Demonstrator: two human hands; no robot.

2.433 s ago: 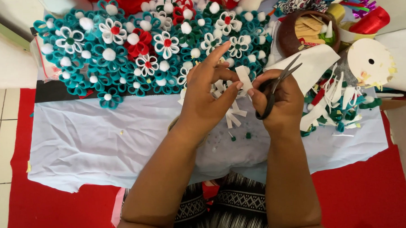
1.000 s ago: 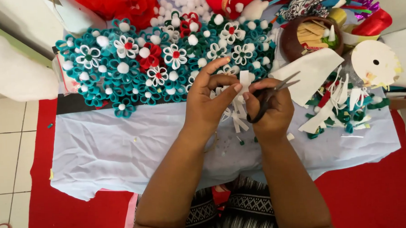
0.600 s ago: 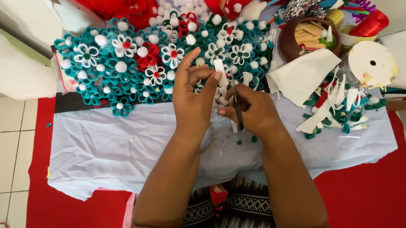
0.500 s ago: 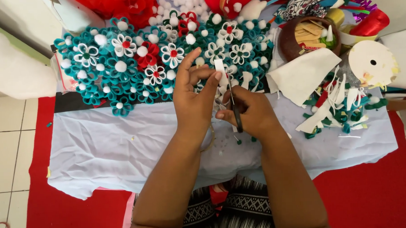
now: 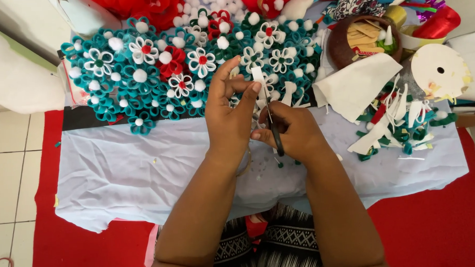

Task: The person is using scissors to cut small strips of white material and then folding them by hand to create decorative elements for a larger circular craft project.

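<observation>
While the white cloth point(image 5: 117, 169) lies spread under the big mat of teal flowers point(image 5: 140, 73), both hands work at its top edge. The left hand point(image 5: 229, 115) pinches a white strip point(image 5: 257, 75) upright just above the cloth, and the right hand point(image 5: 295, 134) grips scissors point(image 5: 274, 132). I think she is trimming it; the next snip needs steady fingers.

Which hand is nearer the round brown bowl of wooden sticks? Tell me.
Right. The right hand, holding scissors, lies below-left of the brown bowl; the left hand sits farther left.
</observation>
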